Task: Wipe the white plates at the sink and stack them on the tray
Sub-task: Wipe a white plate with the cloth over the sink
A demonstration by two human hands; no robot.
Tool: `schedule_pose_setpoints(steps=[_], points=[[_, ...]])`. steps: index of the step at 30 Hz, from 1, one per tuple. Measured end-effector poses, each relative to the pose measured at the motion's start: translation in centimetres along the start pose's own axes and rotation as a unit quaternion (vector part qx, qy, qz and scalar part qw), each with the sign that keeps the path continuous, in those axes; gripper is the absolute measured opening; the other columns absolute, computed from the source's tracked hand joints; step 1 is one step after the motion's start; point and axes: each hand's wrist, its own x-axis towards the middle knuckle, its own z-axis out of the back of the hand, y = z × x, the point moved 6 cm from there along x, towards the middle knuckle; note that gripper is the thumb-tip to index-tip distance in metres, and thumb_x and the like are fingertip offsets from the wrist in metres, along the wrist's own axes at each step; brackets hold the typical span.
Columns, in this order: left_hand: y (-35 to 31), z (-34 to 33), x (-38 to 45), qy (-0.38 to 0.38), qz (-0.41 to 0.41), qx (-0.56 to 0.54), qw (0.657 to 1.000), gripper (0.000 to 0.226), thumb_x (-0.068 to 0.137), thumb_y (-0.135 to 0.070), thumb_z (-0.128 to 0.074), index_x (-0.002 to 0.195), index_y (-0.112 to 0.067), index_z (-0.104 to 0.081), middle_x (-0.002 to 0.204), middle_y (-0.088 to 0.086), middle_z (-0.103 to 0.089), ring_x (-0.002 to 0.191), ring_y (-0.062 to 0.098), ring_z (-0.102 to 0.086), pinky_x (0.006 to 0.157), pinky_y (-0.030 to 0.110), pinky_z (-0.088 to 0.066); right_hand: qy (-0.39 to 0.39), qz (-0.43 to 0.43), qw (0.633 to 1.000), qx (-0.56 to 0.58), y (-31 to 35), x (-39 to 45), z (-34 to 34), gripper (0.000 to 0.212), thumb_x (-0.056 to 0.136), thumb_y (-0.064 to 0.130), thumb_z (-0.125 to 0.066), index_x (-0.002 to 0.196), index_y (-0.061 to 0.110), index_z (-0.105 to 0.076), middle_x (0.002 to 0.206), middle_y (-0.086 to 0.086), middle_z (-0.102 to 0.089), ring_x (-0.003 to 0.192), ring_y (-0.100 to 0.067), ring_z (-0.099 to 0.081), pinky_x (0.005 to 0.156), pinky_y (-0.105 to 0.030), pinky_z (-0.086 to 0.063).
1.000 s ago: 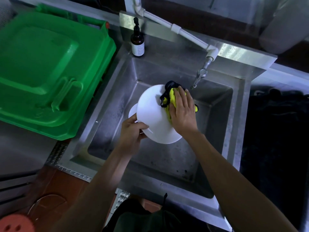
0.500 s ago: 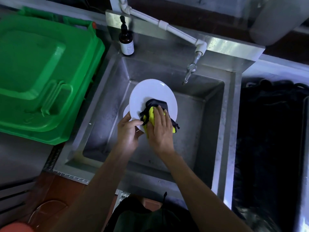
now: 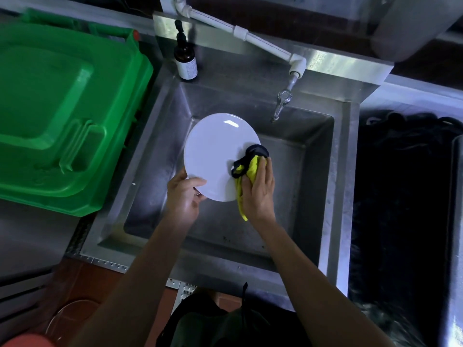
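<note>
Leftmost, a big green plastic lid (image 3: 57, 116) lies on the surface beside the steel sink (image 3: 325, 171), its moulded handle facing up. Next, at the sink's back left corner, stands a dark pump bottle (image 3: 186, 58) with a white label. Over the basin the left hand (image 3: 184, 196) holds a white plate (image 3: 220, 156) by its lower left edge, thumb laid on the plate's upper face and the other fingers curled beneath the rim, so the plate is lifted clear of the basin floor and tipped toward the camera. Just right of that, the right hand (image 3: 258, 194) presses a yellow cloth with black trim (image 3: 246, 169) against the plate's lower right edge; its fingers lie fairly straight and close together over the cloth, with the thumb tucked against the yellow fold, and a strip of cloth hangs below the palm. Above and right, a white pipe (image 3: 250, 38) runs diagonally down to a metal tap (image 3: 281, 102) over the basin. Farthest right sits a dark bin-like space whose contents I cannot make out.
</note>
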Motion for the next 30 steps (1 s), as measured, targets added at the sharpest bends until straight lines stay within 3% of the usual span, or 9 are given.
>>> schedule_pose_setpoints(steps=[4,9,11,15,19,22,26,28,30], points=[[-0.1,0.7,0.2,0.030,0.004,0.028,0.999,0.034,0.065,-0.001,-0.062,0.093,-0.013,-0.077,0.098,0.012,-0.074,0.085,0.029,-0.070,0.071,0.039,-0.055,0.011,-0.032,0.995,0.090,-1.0,1.4,1.5,0.065,0.101,0.027,-0.053,0.158,0.020,-0.022,0.155,-0.004,-0.032,0.139,-0.020,-0.035,0.112,-0.031,-0.027],[-0.6,1.6,1.1,0.034,0.004,0.087,0.996,0.036,0.063,-0.004,-0.063,0.096,-0.011,-0.076,0.109,0.013,-0.075,0.100,0.038,-0.068,0.068,0.042,-0.059,0.027,-0.044,0.996,0.072,-1.6,3.7,2.7,0.062,0.095,0.025,-0.061,0.152,0.024,-0.034,0.144,-0.001,-0.046,0.126,-0.013,-0.044,0.100,-0.024,-0.029],[-0.9,1.6,1.3,0.043,-0.001,0.119,0.992,0.032,0.063,-0.004,-0.064,0.090,-0.012,-0.077,0.104,0.012,-0.076,0.099,0.039,-0.068,0.067,0.041,-0.058,0.029,-0.036,0.996,0.070,-1.6,4.2,3.2,0.058,0.094,0.023,-0.062,0.147,0.024,-0.040,0.139,0.000,-0.049,0.119,-0.009,-0.045,0.098,-0.025,-0.030],[-1.8,1.4,1.5,0.064,-0.006,0.188,0.980,0.032,0.059,-0.003,-0.064,0.086,-0.015,-0.078,0.090,0.011,-0.076,0.087,0.035,-0.070,0.063,0.037,-0.057,0.052,-0.016,0.997,0.056,-1.5,5.3,4.0,0.046,0.092,0.020,-0.064,0.136,0.021,-0.050,0.125,0.001,-0.055,0.113,-0.018,-0.052,0.092,-0.028,-0.035],[-2.8,1.0,1.9,0.107,-0.011,0.271,0.956,0.033,0.060,-0.003,-0.063,0.084,-0.020,-0.080,0.098,0.009,-0.078,0.093,0.035,-0.072,0.067,0.038,-0.059,0.064,0.020,0.997,0.024,-0.7,6.0,4.4,0.044,0.089,0.017,-0.066,0.131,0.021,-0.053,0.115,0.004,-0.056,0.103,-0.014,-0.051,0.085,-0.024,-0.033],[-3.7,0.6,2.2,0.122,-0.015,0.318,0.940,0.038,0.062,-0.002,-0.063,0.081,-0.029,-0.081,0.094,0.002,-0.079,0.087,0.023,-0.075,0.060,0.030,-0.057,0.067,0.041,0.997,0.009,0.0,6.2,4.7,0.042,0.087,0.018,-0.066,0.128,0.023,-0.055,0.111,0.007,-0.055,0.097,-0.009,-0.047,0.080,-0.020,-0.031],[-5.1,-0.6,2.6,0.162,-0.042,0.386,0.907,0.049,0.073,0.008,-0.062,0.075,-0.037,-0.080,0.076,-0.010,-0.077,0.069,0.005,-0.072,0.052,0.020,-0.052,0.076,0.061,0.995,-0.007,0.7,6.4,5.0,0.037,0.087,0.018,-0.066,0.122,0.024,-0.056,0.113,0.003,-0.060,0.102,-0.019,-0.054,0.084,-0.032,-0.040],[-5.5,-1.2,3.0,0.177,-0.048,0.423,0.887,0.042,0.068,0.001,-0.065,0.080,-0.037,-0.080,0.078,-0.013,-0.076,0.074,0.008,-0.072,0.058,0.025,-0.055,0.081,0.081,0.993,-0.025,1.3,6.5,5.1,0.039,0.084,0.017,-0.065,0.122,0.023,-0.056,0.116,0.001,-0.061,0.105,-0.022,-0.055,0.085,-0.035,-0.043],[-5.8,-1.9,3.3,0.189,-0.051,0.462,0.865,0.041,0.071,0.003,-0.065,0.093,-0.028,-0.080,0.088,-0.022,-0.076,0.090,0.016,-0.071,0.073,0.034,-0.057,0.079,0.118,0.989,-0.048,2.2,6.3,5.1,0.045,0.082,0.014,-0.065,0.125,0.026,-0.055,0.119,0.000,-0.060,0.105,-0.017,-0.051,0.082,-0.030,-0.038]])
